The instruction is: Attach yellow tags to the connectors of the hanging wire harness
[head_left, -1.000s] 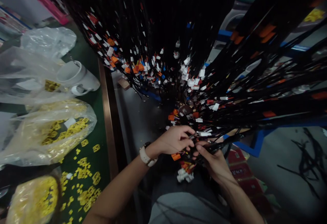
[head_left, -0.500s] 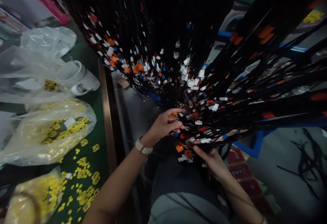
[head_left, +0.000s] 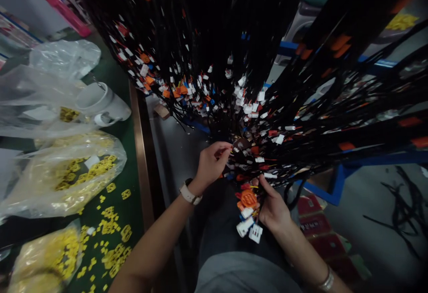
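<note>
My left hand (head_left: 214, 163) is pinched at the near edge of a large hanging mass of black wire harnesses (head_left: 200, 39). A small bit of red and yellow shows at its fingertips, too small to name. Just to the right and lower, my right hand (head_left: 274, 208) is closed around a bunch of wire connectors (head_left: 248, 199), orange, red and white, which hang out past its thumb side over my lap. The wires behind them run into the dark bundle and are partly hidden. Many more white, orange and blue connectors (head_left: 249, 105) dangle from the harness ends above both hands.
On the left stands a green table (head_left: 117, 150) with a metal edge, a white mug (head_left: 103, 101), plastic bags of yellow parts (head_left: 87, 168) and loose yellow pieces. Blue frame bars (head_left: 334, 186) stand right. Cut black tubing (head_left: 399, 212) and a red box (head_left: 317, 226) lie on the floor.
My right hand has turned and now shows the connector bunch lower and fanned out towards my lap. My left hand has drawn back slightly left, its fingers closing to a pinch.
</note>
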The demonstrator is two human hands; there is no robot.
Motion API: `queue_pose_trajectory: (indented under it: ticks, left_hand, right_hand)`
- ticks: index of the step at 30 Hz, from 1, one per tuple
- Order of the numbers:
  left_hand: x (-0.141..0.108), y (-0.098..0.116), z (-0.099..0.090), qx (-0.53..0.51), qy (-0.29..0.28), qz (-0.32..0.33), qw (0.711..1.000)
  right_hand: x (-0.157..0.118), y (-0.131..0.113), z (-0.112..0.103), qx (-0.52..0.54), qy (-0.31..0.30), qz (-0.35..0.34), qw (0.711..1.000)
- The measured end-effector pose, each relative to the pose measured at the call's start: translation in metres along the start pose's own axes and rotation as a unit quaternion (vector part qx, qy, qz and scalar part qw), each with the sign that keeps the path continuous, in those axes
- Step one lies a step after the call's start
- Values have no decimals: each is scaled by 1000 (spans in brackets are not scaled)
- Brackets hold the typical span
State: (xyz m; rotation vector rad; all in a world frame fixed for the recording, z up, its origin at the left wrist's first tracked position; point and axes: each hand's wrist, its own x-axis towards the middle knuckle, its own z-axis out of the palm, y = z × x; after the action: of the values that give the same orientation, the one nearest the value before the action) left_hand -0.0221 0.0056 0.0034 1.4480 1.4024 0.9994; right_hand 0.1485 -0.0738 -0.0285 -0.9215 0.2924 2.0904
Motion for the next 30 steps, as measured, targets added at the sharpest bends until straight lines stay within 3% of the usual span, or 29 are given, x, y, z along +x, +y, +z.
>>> queue_pose_trajectory:
  ticks: [3,8,14,18,24,27,30]
  left_hand:
    - [-8,11,5,-86,-52,-27,995]
    - [-27,28,17,-120,-142,6,983]
    - [-48,30,36,-1,-126,89,988]
    - [-49,28,40,31,-132,105,985]
    - [-27,44,10,41,-43,75,995]
    - [-15,53,-17,163,-85,82,980]
    - [-10,53,-49,341,-148,57,927]
  right_hand:
    - [-2,-4,10,55,6,7,998]
    - [0,-6,13,-2,-49,-48,998]
    - [12,-3,10,-11,-48,-127,991]
    - [17,-4,6,-12,-60,-125,990]
    - [18,-5,-3,-7,-116,-81,990]
    - [17,-6,-4,4,-136,-57,989]
    - [18,-7,-5,-1,-142,-48,989]
